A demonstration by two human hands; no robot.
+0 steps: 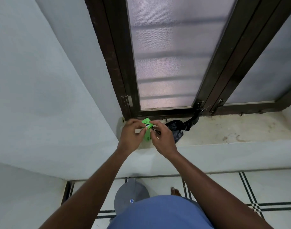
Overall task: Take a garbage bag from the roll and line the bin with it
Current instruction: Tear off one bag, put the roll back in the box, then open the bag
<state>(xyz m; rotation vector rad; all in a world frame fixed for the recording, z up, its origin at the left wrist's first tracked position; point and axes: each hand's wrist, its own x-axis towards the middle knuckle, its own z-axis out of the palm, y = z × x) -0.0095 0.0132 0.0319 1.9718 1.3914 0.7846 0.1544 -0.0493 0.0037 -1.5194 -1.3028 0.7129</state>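
We stand at the sill [224, 129] under the window, and everything is placed from it. Below its left end, down on the floor, sits the grey bin [130, 194], lid closed as far as we can tell, well apart from our hands. Up at the sill's left end our left hand [130, 138] pinches the green pack [147, 128], fingers curled narrow around its flap. The right hand [163, 139] meets it from the other side, fingertips also closed on the pack's top edge; we judge it is working the flap open, though what lies inside is hidden. Just right of the hands a black bag [176, 128] lies crumpled on the sill, its neck tied toward the window frame. We judge the roll is not yet out. The risk from here: a hard tug could rip the flap or let the pack slip off the sill onto the floor, and a bag pulled off-line may tear away from its perforation.
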